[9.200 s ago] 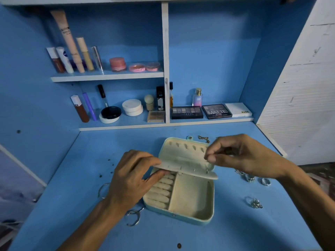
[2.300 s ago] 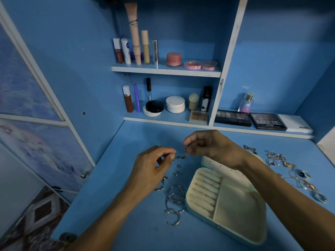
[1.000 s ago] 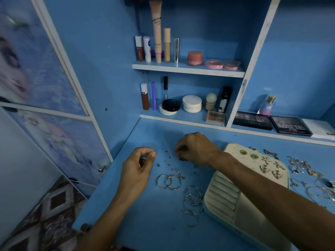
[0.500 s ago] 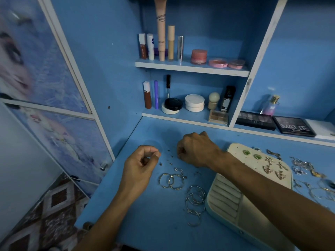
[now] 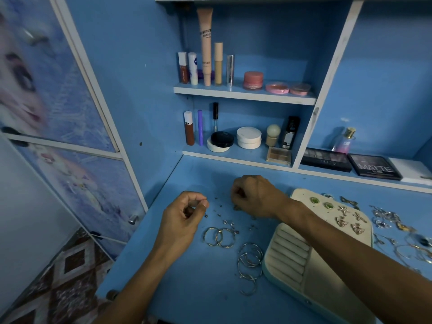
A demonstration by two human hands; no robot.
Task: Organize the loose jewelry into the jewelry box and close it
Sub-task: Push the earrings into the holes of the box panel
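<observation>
**At Mid-Frame, Fingertip Work Among Scattered Studs**

Reached the right hand (image 5: 254, 195) in from the lower right of the frame, forearm passing over the open jewelry box (image 5: 288, 250), knuckles up and fingers curled down onto a small dark piece on the blue desk (image 5: 198, 288); could not tell whether pinched or merely touched. Held the left hand (image 5: 184, 213) just to its left, palm turned inward, thumb and forefinger tips pressed together; could not make out anything between them. Left the loose studs (image 5: 219, 215) strewn between both hands, a pair of hoops (image 5: 219, 237) just below them, a stack of larger hoops (image 5: 250, 260) beside the box's left wall, and a tangle of rings and chains (image 5: 385, 217) at the right edge of the frame. Showed several earrings (image 5: 341, 210) already pinned on the cream lid panel (image 5: 301, 197). Judged the studs featherweight, hard and apt to skitter or roll off the desk: best taken by the decorative head between two fingertips, post left free for the panel's holes. Judged the hoops thin and springy, easily bent: best lifted by the rim, one at a time.
</observation>
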